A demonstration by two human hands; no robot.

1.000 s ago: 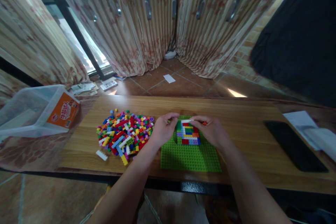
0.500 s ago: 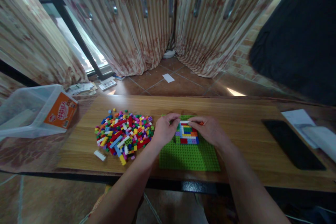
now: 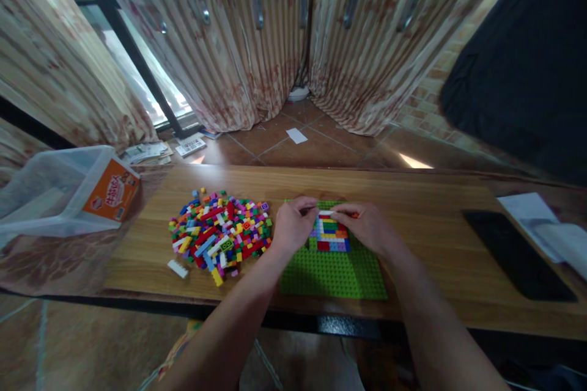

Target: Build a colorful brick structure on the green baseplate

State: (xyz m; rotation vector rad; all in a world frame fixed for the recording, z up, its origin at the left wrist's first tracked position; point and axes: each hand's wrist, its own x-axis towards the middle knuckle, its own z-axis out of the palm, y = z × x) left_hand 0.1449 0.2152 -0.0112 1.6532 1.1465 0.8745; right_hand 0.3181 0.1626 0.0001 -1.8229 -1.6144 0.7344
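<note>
A green baseplate (image 3: 332, 278) lies on the wooden table, bearing a low patch of coloured toy bricks (image 3: 334, 245) in its upper middle. At the far edge of that patch, a white brick (image 3: 325, 213) spans the gap between my two hands. My left hand (image 3: 293, 226) has thumb and fingers closed at its left end. My right hand (image 3: 365, 227) pinches the other end from the right. A small orange-red piece (image 3: 354, 215) shows by the right fingers; how it is held is unclear. The fingers hide part of the plate's far side.
Left of the plate spreads a heap of loose mixed bricks (image 3: 215, 229), with a long white brick (image 3: 178, 269) apart from it. A clear plastic bin (image 3: 59, 195) with an orange label stands at far left. On the right lie a black flat object (image 3: 518, 256) and white paper (image 3: 527, 211).
The whole view has shifted slightly, so the table contents appear a little further right. Both hands keep nearly the same place at the white brick.
</note>
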